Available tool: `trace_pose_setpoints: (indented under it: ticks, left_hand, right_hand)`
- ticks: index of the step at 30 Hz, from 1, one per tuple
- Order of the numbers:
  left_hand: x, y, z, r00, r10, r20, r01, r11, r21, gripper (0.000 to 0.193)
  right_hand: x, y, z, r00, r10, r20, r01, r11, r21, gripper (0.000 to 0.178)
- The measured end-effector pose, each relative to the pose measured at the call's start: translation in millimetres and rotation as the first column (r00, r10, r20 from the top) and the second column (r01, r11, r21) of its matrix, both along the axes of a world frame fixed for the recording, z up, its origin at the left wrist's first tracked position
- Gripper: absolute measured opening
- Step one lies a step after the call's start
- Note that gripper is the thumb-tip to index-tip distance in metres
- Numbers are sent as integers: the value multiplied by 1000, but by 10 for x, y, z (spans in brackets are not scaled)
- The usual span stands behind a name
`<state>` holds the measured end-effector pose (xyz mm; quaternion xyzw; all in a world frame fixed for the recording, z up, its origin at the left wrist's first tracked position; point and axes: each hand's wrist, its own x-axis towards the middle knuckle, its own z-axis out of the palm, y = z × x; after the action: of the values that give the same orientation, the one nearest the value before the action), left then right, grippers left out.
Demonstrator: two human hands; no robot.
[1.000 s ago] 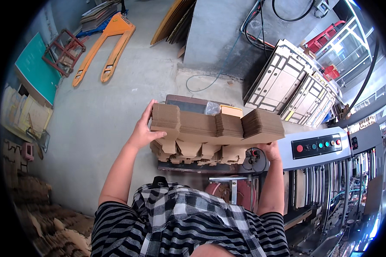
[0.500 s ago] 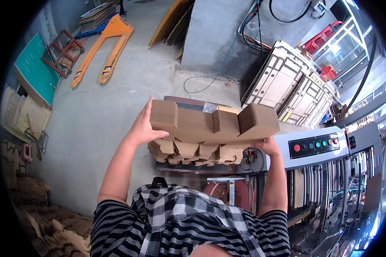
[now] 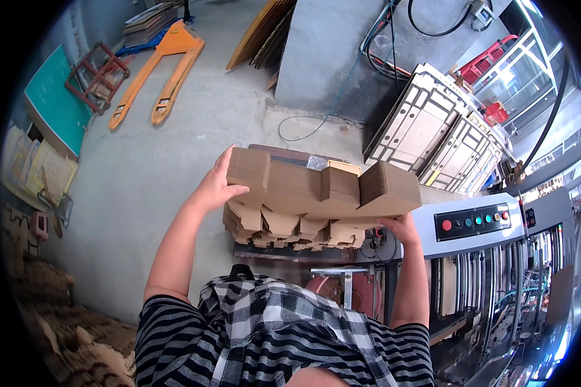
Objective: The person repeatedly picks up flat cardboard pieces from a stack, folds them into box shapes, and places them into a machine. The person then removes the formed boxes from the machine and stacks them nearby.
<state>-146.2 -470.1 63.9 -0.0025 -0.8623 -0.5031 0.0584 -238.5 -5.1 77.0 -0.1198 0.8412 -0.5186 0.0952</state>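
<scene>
A thick bundle of brown die-cut cardboard blanks (image 3: 303, 188), with notches along its upper side, lies between my hands. My left hand (image 3: 214, 187) is closed on its left end, fingers along the outer side and thumb on the near face. At the lower right corner my right hand (image 3: 403, 227) grips the bundle, its fingertips partly hidden at the lower edge. Directly below is a stack of similar cardboard blanks (image 3: 281, 224) with uneven tabs toward me. Whether the bundle rests on that stack or hangs just above it, I cannot tell.
To the right stands a machine with a button panel (image 3: 472, 221). An orange pallet jack (image 3: 179, 40) is parked at the far left. Die-cutting boards (image 3: 416, 106) lean beyond the bundle, near a thin hose (image 3: 303, 137) on the floor. More cardboard (image 3: 90, 351) is piled at lower left.
My right hand has shifted slightly, with more of its fingers showing at the bundle's lower right corner. My left thumb has slid a little toward the left end. The bundle has hardly moved.
</scene>
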Motion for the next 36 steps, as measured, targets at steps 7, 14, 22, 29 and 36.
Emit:
trace_pose_setpoints:
  ticks: [7, 14, 22, 29, 36]
  left_hand:
    - [2, -10, 243, 984, 15, -175, -22, 999, -39, 102]
    - [-203, 1240, 740, 931, -286, -228, 65, 742, -667, 110]
    - [-433, 1788, 297, 994, -104, 27, 87, 640, -763, 107]
    - [-445, 1734, 151, 995, -90, -36, 32, 654, -756, 101]
    - [-449, 1722, 224, 986, -156, 56, 139, 598, -789, 99]
  right_hand:
    - [-54, 88, -126, 999, 31, 7, -31, 999, 20, 39]
    - [-54, 104, -116, 1000, 23, 18, -23, 1000, -7, 33]
    - [-53, 117, -148, 999, 22, -23, -21, 999, 38, 39]
    - [58, -132, 105, 997, -36, -61, 43, 992, 120, 51]
    - [-49, 26, -80, 1000, -13, -21, 15, 995, 96, 48]
